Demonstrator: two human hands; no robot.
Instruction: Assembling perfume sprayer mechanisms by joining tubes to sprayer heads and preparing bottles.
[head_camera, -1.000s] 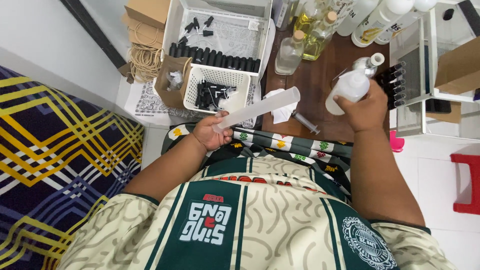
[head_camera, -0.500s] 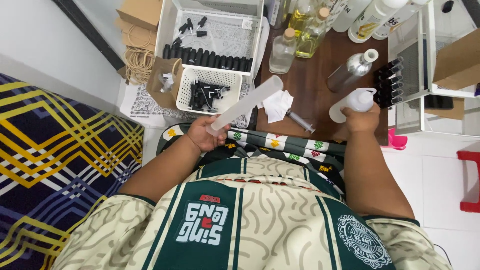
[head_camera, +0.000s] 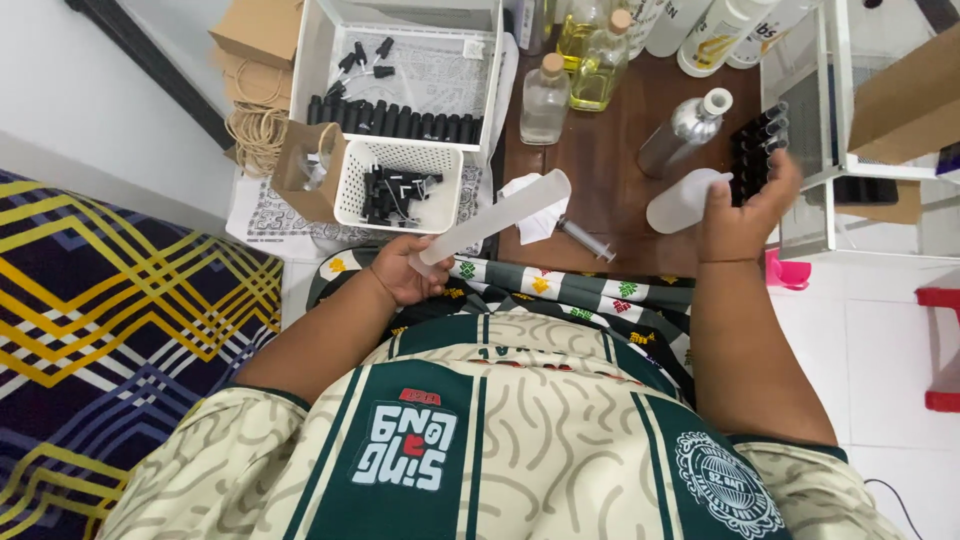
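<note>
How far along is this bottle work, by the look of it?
Done, it seems: a row of small black bottles lies in the white tray. In hand: the left hand holds a tall translucent cylinder, the right hand a white plastic bottle. Left, likely: loose black caps in the white basket, and an open silver bottle on the table.

Brown cardboard boxes (head_camera: 262, 30) top left, (head_camera: 905, 100) right; white labelled bottles (head_camera: 722, 30) top.
</note>
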